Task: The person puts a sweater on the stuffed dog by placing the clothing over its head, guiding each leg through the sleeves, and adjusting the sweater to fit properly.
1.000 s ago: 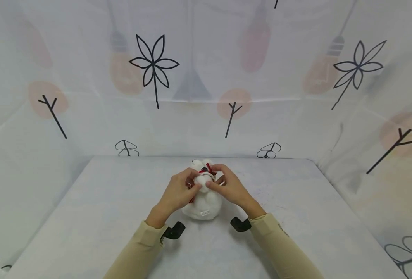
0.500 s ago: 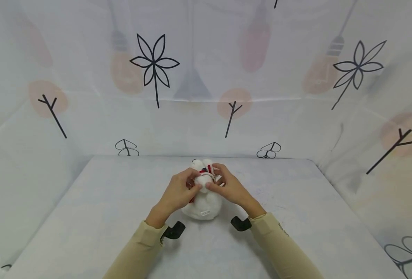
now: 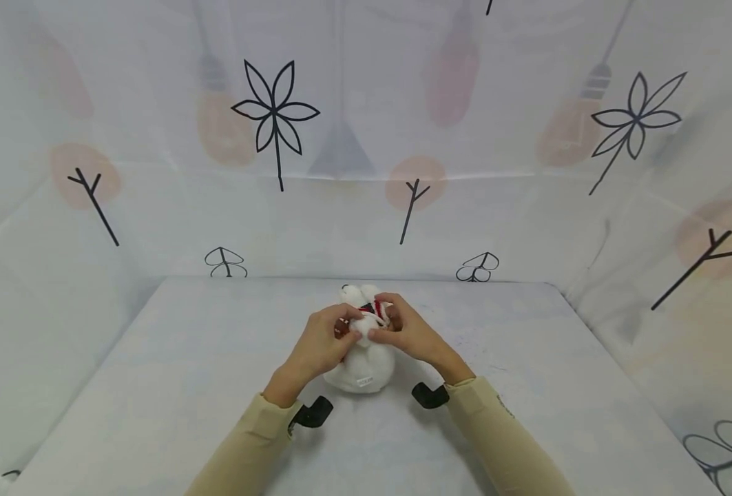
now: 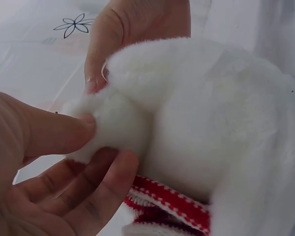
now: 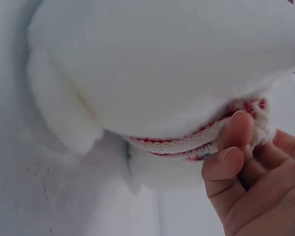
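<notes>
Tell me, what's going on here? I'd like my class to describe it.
A person in beige sleeves is handling a white plush toy that rests on a white surface. The left hand pinches a small furry part of it. The right hand holds its fingers curled at the red-and-white knitted band, which lies against the toy.

Left hand (image 3: 322, 342) and right hand (image 3: 414, 335) pinch upper part of white plush toy (image 3: 361, 368), red-and-white fabric (image 3: 378, 309) between them. White label (image 3: 364, 381) low on toy. Toy rests on pale counter (image 3: 527, 399). Beige sleeves (image 3: 505, 437); flower-printed backdrop (image 3: 366, 227) behind.
</notes>
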`<state>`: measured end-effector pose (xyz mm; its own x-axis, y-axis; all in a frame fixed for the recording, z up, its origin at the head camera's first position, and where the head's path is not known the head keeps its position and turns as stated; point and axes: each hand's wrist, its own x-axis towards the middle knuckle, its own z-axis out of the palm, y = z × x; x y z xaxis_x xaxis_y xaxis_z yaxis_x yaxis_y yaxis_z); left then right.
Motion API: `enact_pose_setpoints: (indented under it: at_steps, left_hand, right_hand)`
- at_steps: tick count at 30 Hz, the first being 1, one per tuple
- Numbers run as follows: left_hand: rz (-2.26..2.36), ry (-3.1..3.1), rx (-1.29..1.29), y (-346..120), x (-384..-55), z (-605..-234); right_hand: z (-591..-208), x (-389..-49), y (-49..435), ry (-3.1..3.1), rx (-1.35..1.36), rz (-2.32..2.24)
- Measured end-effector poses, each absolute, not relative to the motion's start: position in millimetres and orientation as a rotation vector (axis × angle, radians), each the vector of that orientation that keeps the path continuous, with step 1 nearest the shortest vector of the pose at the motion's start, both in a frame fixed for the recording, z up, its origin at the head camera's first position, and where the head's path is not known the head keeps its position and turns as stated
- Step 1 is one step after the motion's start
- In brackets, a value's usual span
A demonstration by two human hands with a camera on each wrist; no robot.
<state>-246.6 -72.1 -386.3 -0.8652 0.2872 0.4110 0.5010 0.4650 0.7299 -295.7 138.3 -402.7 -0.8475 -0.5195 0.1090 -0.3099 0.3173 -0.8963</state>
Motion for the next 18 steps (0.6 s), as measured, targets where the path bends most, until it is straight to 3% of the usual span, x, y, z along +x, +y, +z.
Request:
enact_pose_setpoints:
  at_steps: [10, 18]
  left_hand:
    - [-1.356, -2.433, -0.62, -69, -242, -385]
    - [-1.377, -2.431, -0.625, -67, -242, -383]
  right_hand:
    - [-399, -284, 133, 2.605, -0.895, -1.548]
    - [-398, -281, 133, 2.803, -1.225, -1.384]
